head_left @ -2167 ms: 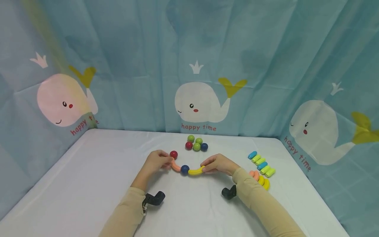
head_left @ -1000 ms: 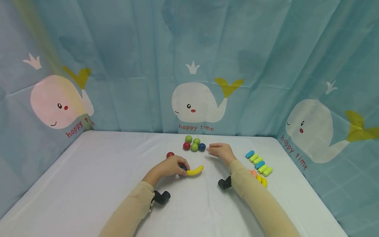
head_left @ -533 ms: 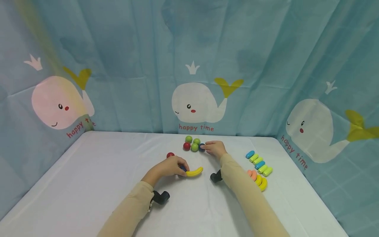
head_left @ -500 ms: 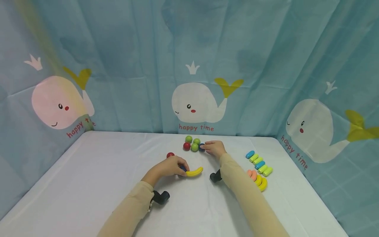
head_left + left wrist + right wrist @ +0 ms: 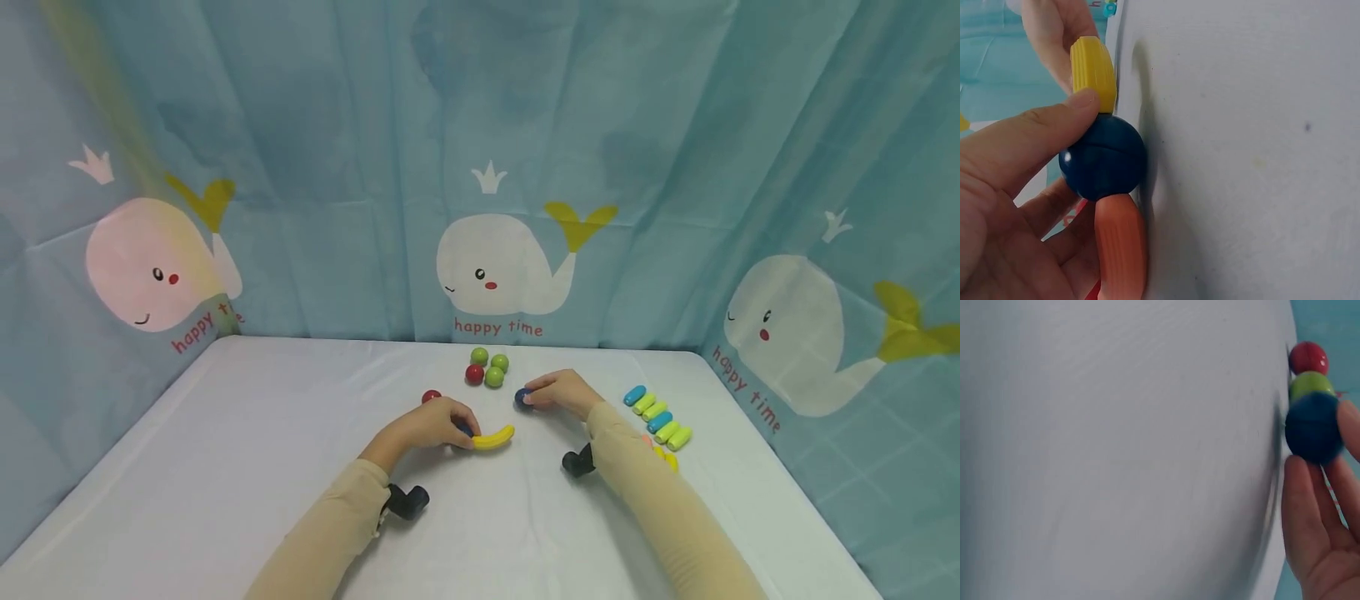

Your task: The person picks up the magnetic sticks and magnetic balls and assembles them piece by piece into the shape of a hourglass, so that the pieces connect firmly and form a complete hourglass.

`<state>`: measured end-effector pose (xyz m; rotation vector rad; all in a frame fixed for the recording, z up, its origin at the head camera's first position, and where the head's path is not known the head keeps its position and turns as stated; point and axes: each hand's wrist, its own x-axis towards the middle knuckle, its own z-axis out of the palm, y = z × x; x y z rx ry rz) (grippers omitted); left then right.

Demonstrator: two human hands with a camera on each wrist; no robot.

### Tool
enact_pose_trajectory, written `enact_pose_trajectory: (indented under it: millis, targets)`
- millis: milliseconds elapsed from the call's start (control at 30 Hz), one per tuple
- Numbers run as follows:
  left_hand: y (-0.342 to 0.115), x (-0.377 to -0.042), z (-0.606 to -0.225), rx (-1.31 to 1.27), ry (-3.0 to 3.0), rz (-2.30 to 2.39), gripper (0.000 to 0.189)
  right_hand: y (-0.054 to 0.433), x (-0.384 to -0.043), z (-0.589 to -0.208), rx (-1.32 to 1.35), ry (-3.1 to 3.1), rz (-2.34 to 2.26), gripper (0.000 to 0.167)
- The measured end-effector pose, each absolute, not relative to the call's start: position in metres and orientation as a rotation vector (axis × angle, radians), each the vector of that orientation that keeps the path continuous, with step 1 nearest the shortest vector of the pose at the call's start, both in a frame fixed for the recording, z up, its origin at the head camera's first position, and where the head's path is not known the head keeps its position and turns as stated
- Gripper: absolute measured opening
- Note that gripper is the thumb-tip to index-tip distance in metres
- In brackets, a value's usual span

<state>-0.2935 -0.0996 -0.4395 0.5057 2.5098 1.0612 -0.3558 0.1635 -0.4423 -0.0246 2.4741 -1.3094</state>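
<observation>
My left hand (image 5: 438,423) grips a joined toy chain near its middle. In the left wrist view the thumb lies where a ribbed yellow curved stick (image 5: 1094,75) meets a dark blue ball (image 5: 1107,159); an orange stick (image 5: 1121,244) joins the ball's other side. From the head, this hand hides the orange stick and most of that ball, while a red ball (image 5: 431,396) shows just beyond it. My right hand (image 5: 562,392) pinches another dark blue ball (image 5: 521,399) between thumb and fingers, beyond and right of the yellow stick's free end.
Three green balls (image 5: 494,377) and a red ball (image 5: 475,374) cluster near the back of the white table (image 5: 225,467). Blue and lime short sticks (image 5: 660,422) lie in a row at right. More curved sticks (image 5: 671,461) are partly hidden by my right sleeve.
My right hand let go of the yellow stick, reached the back cluster, took its blue ball and drew it nearer. My left hand shifted from the orange stick's end to the chain's blue ball.
</observation>
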Motion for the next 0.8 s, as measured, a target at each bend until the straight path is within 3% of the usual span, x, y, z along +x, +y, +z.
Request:
enact_pose_trajectory:
  millis: [267, 800]
  targets:
    - [-0.098, -0.296, -0.44, 0.512, 2.509, 1.046, 0.008, 0.177, -0.338, -0.436, -0.208, 2.339, -1.273, 0.037]
    - [-0.096, -0.294, -0.433, 0.543, 2.514, 1.002, 0.007, 0.173, -0.331, -0.441, -0.258, 2.291, -1.255, 0.036]
